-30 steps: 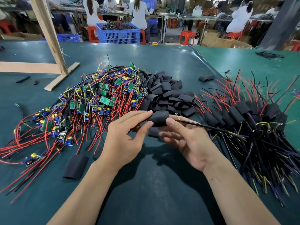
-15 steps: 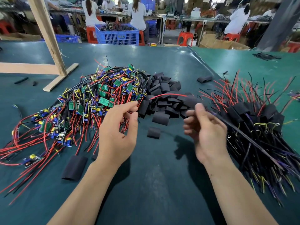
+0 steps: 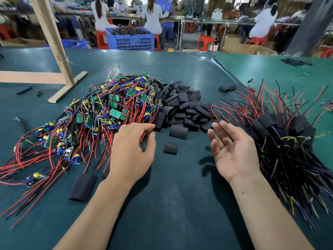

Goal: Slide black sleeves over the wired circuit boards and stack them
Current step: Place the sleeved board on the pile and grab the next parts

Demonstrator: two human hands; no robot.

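Right hand [image 3: 232, 150] now emptied, palm up with fingers loose, sleeved boards [image 3: 281, 134] stacked at 3 o'clock, left hand [image 3: 132, 150] curled into the bare wired boards [image 3: 100, 116] at 10 o'clock, grip unclear, loose sleeves [image 3: 183, 109] at 12.

A single head-worn wide-angle camera is looking forward and steeply down onto the green table [image 3: 180, 73], sitting close above the near edge so that both forearms are entering from the bottom of the frame. The pile of black sleeves [image 3: 182, 109] is lying near the centre of the view; the left hand [image 3: 131, 152] and right hand [image 3: 232, 150] are showing just nearer than it, large and close to the lens. Beyond the pile, the camera is taking in the table's far edge and, further back, a blue crate [image 3: 129, 40] and seated workers, small and distant. The wide lens is bending straight lines toward the frame's edges. No second view is sharing the scene.
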